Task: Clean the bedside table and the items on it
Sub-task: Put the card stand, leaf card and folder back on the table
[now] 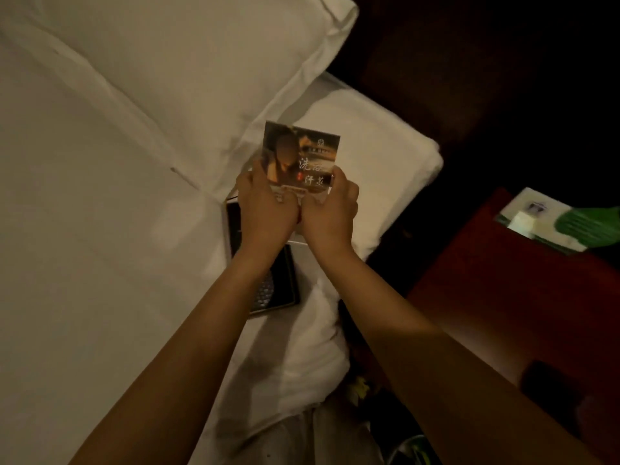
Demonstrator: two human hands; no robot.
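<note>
Dim bedroom, white bed beside a dark wooden corner

A white bed (84, 263) fills the view from nine o'clock through the centre, its sheet smooth with faint creases, and a large white pillow (188, 78) lies toward eleven o'clock, its flanged edge running diagonally. A folded white duvet (375, 156) sits just right of centre, touching the pillow's corner. From one to three o'clock the room falls into near-black shadow against dark brown panelling (469, 62). Warm, low light tints the linen yellowish. The floor (396, 414) at five o'clock is dark, its surface too dim to tell.
</note>
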